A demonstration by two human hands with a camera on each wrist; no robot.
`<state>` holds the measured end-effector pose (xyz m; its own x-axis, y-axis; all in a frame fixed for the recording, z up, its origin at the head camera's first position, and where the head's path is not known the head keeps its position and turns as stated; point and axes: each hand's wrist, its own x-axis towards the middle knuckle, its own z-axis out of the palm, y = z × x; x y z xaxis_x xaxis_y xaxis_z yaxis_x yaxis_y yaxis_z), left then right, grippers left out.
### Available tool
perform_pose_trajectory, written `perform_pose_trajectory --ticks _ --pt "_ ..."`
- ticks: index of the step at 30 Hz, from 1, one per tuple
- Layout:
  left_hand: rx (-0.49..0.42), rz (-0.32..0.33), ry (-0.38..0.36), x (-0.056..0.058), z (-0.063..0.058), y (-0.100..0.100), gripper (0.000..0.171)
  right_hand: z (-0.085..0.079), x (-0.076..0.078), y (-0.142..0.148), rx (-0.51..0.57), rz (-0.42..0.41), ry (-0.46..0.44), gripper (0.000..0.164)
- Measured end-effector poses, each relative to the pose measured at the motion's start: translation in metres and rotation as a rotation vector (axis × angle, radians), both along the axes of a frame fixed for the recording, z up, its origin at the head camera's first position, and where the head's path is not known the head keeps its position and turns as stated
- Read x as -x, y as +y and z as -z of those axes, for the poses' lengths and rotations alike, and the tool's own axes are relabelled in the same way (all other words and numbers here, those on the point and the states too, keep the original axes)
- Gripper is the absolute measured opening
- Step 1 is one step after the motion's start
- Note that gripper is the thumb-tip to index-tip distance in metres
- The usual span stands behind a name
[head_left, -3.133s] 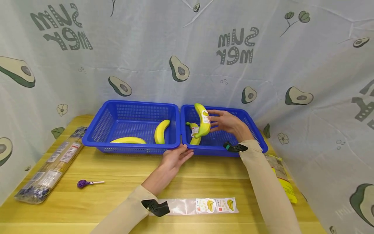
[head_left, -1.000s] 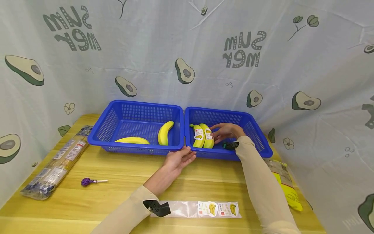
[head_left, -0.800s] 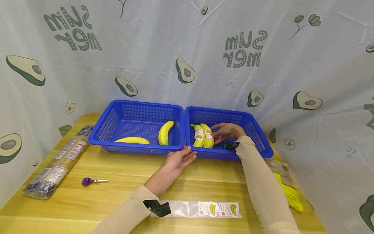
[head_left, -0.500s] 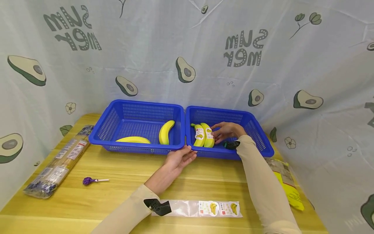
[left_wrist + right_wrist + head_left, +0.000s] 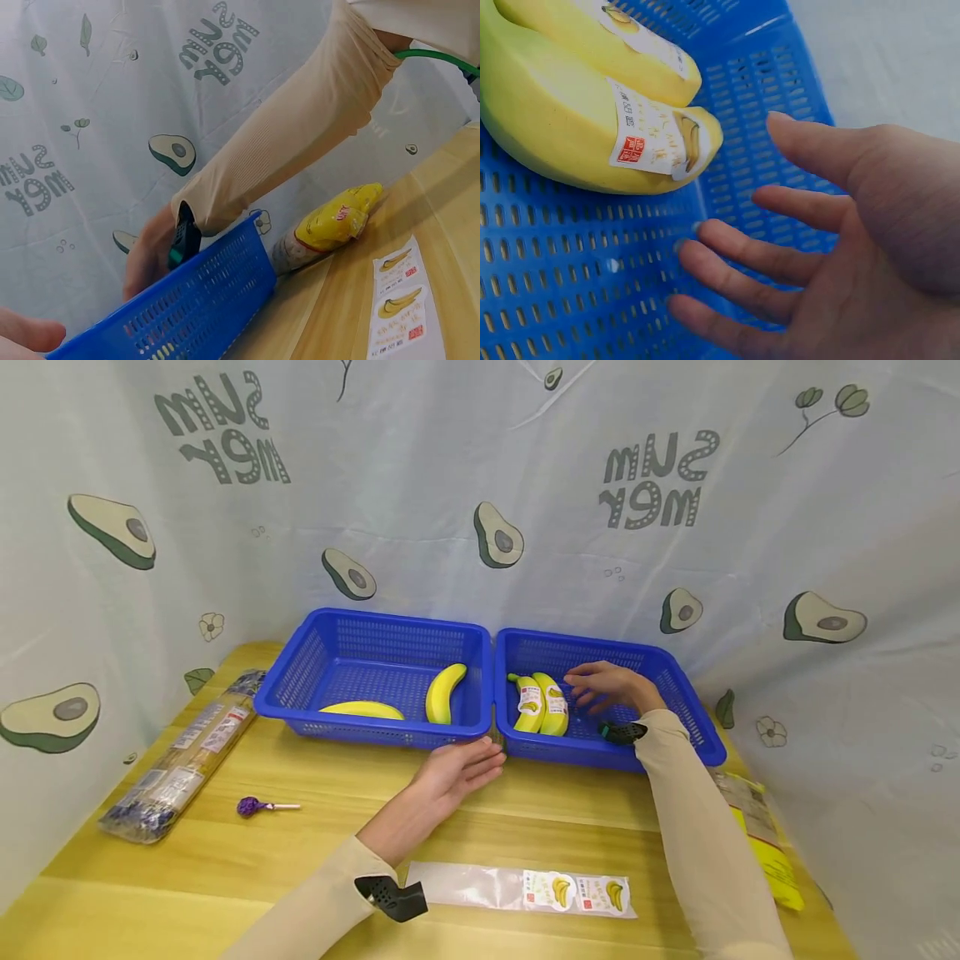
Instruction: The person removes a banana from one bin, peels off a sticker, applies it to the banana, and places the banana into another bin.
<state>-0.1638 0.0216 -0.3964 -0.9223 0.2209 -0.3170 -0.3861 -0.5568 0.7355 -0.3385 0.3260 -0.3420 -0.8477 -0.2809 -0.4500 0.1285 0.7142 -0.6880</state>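
Observation:
Two yellow bananas with white stickers, one (image 5: pixel 529 703) on the left and one (image 5: pixel 553 705) on the right, lie side by side in the right blue basket (image 5: pixel 686 706). My right hand (image 5: pixel 611 683) hovers over that basket, right of the bananas; in the right wrist view its fingers are spread and hold nothing. My left hand (image 5: pixel 459 772), fingers extended, is just in front of where the two baskets meet. Inside the left blue basket (image 5: pixel 300 652) are two bananas without visible stickers, one upright in view (image 5: pixel 444 693) and one lying along the front (image 5: pixel 365 709).
On the table in front lies a clear strip with banana stickers (image 5: pixel 551 891). A purple lollipop (image 5: pixel 251 807) and a long clear-wrapped pack (image 5: pixel 183 760) are at the left. A yellow bag (image 5: pixel 776 868) lies beyond the right forearm. A printed curtain (image 5: pixel 420 468) hangs behind.
The right hand set a stickered banana beside the other one, then let go and drew off to the right. The left hand has come slightly away from the basket rims. The view has shifted.

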Motion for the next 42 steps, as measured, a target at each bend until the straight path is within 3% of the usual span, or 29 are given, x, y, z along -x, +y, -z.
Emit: perform_pose_trajectory --ticks 5,15,21,28,34,42 --pt "0.004 -0.015 0.008 -0.007 0.005 -0.019 0.026 -0.008 -0.001 -0.005 0.029 -0.002 0.093 0.061" --pt "0.021 -0.064 0.02 -0.016 0.003 -0.062 0.033 -0.025 -0.011 -0.025 0.113 -0.071 0.262 0.057" --pt "-0.005 -0.123 0.026 -0.022 0.002 -0.094 0.024 -0.037 -0.023 -0.037 0.124 -0.147 0.329 0.055" --pt "-0.015 -0.134 0.047 -0.031 -0.003 -0.128 0.022 -0.051 -0.035 -0.057 0.123 -0.244 0.394 0.049" --pt "-0.057 -0.189 0.055 -0.036 -0.007 -0.151 0.015 -0.064 -0.038 -0.076 0.127 -0.335 0.444 0.046" --pt "-0.112 -0.276 -0.004 -0.035 -0.013 -0.176 0.033 -0.079 -0.03 -0.114 0.163 -0.432 0.471 0.043"
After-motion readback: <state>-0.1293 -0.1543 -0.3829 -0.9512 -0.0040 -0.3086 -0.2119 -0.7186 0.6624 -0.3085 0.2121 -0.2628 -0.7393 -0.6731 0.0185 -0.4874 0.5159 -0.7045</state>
